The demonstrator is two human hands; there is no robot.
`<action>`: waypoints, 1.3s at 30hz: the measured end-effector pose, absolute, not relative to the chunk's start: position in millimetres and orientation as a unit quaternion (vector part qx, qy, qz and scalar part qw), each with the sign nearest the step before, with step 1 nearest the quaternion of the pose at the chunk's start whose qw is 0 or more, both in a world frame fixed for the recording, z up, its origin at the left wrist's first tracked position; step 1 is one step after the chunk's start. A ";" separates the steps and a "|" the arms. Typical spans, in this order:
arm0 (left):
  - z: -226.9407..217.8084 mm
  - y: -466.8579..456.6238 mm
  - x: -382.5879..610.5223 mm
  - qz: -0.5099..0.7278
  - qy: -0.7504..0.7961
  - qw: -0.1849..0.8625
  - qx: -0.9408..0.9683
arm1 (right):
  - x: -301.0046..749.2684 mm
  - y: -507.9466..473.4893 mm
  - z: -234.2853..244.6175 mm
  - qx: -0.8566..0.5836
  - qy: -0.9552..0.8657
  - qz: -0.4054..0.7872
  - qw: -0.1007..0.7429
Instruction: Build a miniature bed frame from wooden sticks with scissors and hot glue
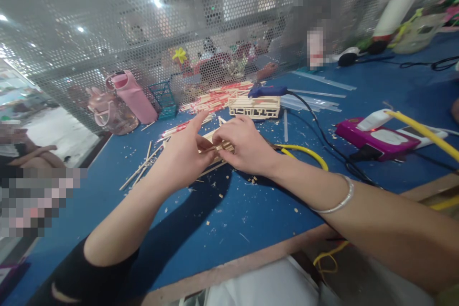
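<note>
Both hands meet over the blue table (222, 229). My left hand (184, 153) pinches a thin wooden stick (216, 147) between thumb and fingers, its index finger raised. Close against it, my right hand (245, 146) grips the same small piece with bent fingers; the exact hold is partly hidden. Under and behind the hands lie more wooden sticks (211, 168). Just beyond them stands a small wooden stick frame (254, 106), with a blue hot glue gun (268, 91) lying on top of it.
Sticks in red-printed wrappers (215, 98) lie at the back near a perforated metal screen (150, 24). A pink bottle (134, 98) and a clear jug (116, 117) stand at left. Glue sticks (311, 102), a purple power strip (380, 138) and cables lie right. People sit beyond.
</note>
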State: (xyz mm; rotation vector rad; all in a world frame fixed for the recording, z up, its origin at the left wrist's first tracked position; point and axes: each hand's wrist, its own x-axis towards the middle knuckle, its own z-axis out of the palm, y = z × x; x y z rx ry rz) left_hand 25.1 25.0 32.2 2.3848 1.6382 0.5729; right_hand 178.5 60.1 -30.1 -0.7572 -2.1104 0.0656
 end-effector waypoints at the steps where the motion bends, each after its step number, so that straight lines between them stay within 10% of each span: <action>1: 31.2 25.0 26.2 0.199 0.555 0.096 0.802 | 178.1 60.3 -30.5 -0.304 -0.847 0.026 0.435; 9: 29.3 24.9 26.4 0.209 0.558 0.082 0.799 | 189.3 62.6 -22.8 -0.243 -0.859 0.045 0.448; 18: 31.5 23.3 27.8 0.202 0.571 0.085 0.791 | 213.6 75.6 -7.7 -0.318 -0.672 0.041 0.667; 27: 31.9 23.2 26.3 0.196 0.567 0.086 0.795 | 197.3 64.8 -16.1 -0.252 -0.803 0.010 0.540; 39: 32.8 23.7 19.7 0.093 0.558 0.085 0.820 | 228.3 90.8 4.4 -0.384 -0.536 0.027 0.751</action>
